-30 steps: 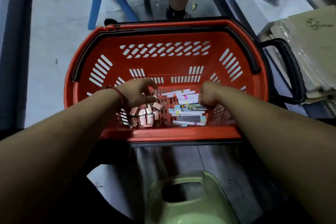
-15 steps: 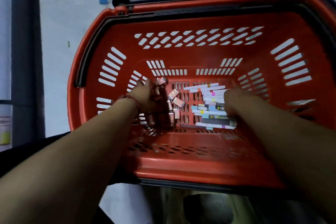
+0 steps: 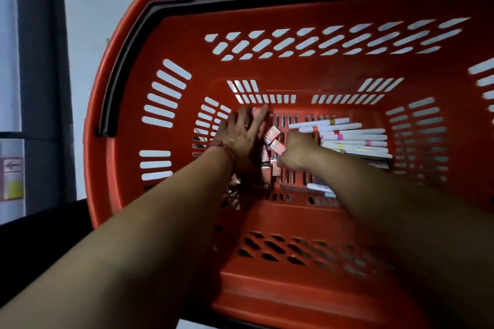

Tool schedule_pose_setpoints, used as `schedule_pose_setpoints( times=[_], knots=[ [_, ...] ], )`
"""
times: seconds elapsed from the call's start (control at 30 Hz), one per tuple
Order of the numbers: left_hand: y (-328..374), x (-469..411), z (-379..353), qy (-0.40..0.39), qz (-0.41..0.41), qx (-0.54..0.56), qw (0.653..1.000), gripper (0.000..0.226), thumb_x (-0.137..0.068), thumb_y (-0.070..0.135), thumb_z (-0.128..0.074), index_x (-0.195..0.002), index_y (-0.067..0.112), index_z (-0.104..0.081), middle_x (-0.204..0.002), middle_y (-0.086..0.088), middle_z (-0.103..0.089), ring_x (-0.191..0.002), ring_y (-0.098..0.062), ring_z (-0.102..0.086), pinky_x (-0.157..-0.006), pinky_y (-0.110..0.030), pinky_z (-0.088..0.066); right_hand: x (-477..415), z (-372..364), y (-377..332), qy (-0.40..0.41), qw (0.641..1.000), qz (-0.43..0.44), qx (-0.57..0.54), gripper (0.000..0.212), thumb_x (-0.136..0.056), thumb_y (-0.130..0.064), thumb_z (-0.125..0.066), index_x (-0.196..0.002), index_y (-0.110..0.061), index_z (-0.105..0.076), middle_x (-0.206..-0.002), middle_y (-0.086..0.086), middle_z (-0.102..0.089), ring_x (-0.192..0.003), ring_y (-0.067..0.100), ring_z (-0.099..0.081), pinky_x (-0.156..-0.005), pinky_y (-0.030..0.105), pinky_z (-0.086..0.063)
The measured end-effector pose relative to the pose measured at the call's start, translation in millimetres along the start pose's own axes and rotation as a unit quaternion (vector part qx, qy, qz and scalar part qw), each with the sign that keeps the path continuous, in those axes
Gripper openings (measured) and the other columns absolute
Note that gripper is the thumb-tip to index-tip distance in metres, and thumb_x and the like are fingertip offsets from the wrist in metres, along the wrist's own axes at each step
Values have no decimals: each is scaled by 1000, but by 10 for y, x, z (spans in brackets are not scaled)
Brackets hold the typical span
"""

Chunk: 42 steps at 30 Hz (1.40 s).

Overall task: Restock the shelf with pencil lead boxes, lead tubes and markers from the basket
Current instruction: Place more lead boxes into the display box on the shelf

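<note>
A red plastic basket [image 3: 320,61] fills the view. On its floor lie several small pink pencil lead boxes [image 3: 272,136] at the left and a pile of white markers [image 3: 352,137] with coloured bands at the right. My left hand [image 3: 242,136] lies over the pink boxes with its fingers spread and straight. My right hand [image 3: 296,151] is curled beside the boxes, at the left end of the markers; what its fingers hold is hidden.
The basket's black handle [image 3: 125,69] lies folded along the left rim. Pale floor [image 3: 88,8] shows at the upper left, with a dark upright post [image 3: 40,61] at the far left edge.
The view has moved closer over the basket. My left hand has opened and spread over the pink boxes. My right hand has shifted left from the markers toward the boxes.
</note>
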State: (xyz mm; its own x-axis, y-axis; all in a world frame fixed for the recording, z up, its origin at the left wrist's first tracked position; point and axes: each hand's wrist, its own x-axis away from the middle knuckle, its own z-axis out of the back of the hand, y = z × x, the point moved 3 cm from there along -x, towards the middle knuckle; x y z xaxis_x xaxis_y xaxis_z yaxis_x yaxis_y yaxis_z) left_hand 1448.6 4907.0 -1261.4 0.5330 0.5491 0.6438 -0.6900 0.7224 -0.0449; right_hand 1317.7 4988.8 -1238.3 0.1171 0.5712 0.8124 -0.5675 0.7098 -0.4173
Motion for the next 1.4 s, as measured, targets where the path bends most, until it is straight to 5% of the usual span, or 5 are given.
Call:
schedule_pose_setpoints(
  times=[0.13,0.53,0.87,1.07,1.4],
  knots=[
    [119,-27,-159,-7,2,-12,1000,141,-63,74,-75,-149,38,31,-162,-23,22,-148,-55,4,-118,-66,-13,-80,-101,107,28,992,-58,-111,51,-86,-10,-70,-133,-7,-51,-122,12,-62,-98,28,-61,-61,26,-42],
    [213,-63,-86,1,-43,-64,997,155,-48,81,-77,-151,35,29,-165,-18,10,-144,-53,-11,-105,-68,-34,-174,-10,279,-40,882,-52,-466,62,-83,25,-46,-130,-14,-56,-124,11,-65,-113,24,-64,-99,40,-55],
    [279,-102,-37,-43,11,-78,996,151,-59,66,-85,-149,36,33,-162,-17,4,-144,-51,-11,-106,-62,-40,-217,-22,296,-36,861,-62,-504,46,-87,18,-52,-122,-11,-57,-115,19,-63,-107,27,-66,-86,34,-60],
    [176,-219,19,25,-40,37,998,109,-79,23,-77,-155,35,1,-144,-15,-29,-112,-39,-53,-63,-40,-47,-290,-60,300,-19,872,-60,-485,51,-84,10,-66,-129,-12,-57,-120,13,-62,-105,25,-67,-89,38,-60],
    [92,-271,-104,29,-58,103,993,104,-68,33,-83,-149,33,-19,-139,-16,-25,-122,-44,-41,-88,-50,-54,-230,-6,295,-18,828,-61,-557,48,-83,25,-49,-115,-8,-60,-120,24,-63,-108,29,-67,-84,35,-61]
  ],
)
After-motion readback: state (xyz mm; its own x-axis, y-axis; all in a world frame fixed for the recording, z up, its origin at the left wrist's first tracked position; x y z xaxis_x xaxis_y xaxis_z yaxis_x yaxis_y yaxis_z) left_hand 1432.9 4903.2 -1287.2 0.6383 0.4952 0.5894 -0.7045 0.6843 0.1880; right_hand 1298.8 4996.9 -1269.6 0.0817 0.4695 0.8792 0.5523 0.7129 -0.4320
